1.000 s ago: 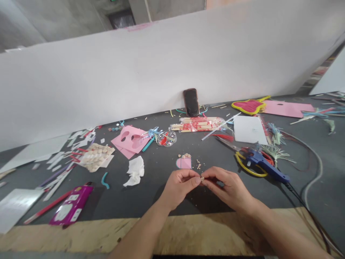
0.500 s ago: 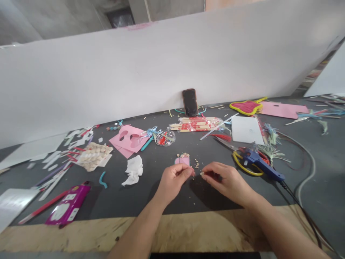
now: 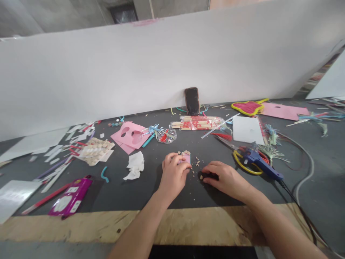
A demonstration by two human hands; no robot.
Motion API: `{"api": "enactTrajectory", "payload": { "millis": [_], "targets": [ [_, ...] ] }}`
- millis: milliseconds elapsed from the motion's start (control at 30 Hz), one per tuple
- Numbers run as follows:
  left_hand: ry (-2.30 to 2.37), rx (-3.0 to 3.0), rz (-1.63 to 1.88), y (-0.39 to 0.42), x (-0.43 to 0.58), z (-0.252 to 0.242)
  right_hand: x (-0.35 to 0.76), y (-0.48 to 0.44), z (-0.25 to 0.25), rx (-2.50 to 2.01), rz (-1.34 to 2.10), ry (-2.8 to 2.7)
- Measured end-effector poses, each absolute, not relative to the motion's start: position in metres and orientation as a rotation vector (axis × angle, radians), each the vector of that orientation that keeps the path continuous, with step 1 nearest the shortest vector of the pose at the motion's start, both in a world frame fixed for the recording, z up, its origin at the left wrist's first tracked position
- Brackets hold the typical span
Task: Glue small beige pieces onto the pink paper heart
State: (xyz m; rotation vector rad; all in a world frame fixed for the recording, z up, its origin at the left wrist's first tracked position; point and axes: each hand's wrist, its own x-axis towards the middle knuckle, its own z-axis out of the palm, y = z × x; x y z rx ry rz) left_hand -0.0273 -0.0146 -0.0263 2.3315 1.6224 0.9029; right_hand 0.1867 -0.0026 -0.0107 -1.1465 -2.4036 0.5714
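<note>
My left hand (image 3: 174, 174) is curled over a small pink card (image 3: 185, 158), with fingers and thumb at its edges. Small beige pellets (image 3: 184, 153) line the card's far edge; the hand hides its near part. To the right, my right hand (image 3: 229, 178) rests low over the table, thumb and forefinger apart. A small clump of pellets (image 3: 201, 177) lies at its fingertips. More loose pellets (image 3: 197, 162) are scattered between the two hands.
A blue glue gun (image 3: 261, 165) with its cord lies right, beside scissors (image 3: 226, 142). A phone (image 3: 192, 100) leans on the white partition behind packaged sticks (image 3: 199, 123). Crumpled tissue (image 3: 135, 165), pink cutouts (image 3: 132, 135) and a purple packet (image 3: 71, 198) are left.
My left hand has shifted from a pinch near the card's front to a curled hold over it. My right thumb and forefinger have spread slightly. The view has shifted a little.
</note>
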Motion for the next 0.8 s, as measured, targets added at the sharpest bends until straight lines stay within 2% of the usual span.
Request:
{"api": "enactTrajectory", "payload": {
  "millis": [300, 800],
  "targets": [
    [1.703, 2.373, 0.819, -0.014, -0.021, -0.031, 0.188, 0.002, -0.017, -1.283, 0.491, -2.079],
    [1.745, 2.348, 0.878, -0.014, -0.024, -0.028, 0.164, 0.023, 0.001, -1.454, 0.322, -2.539]
  ]
}}
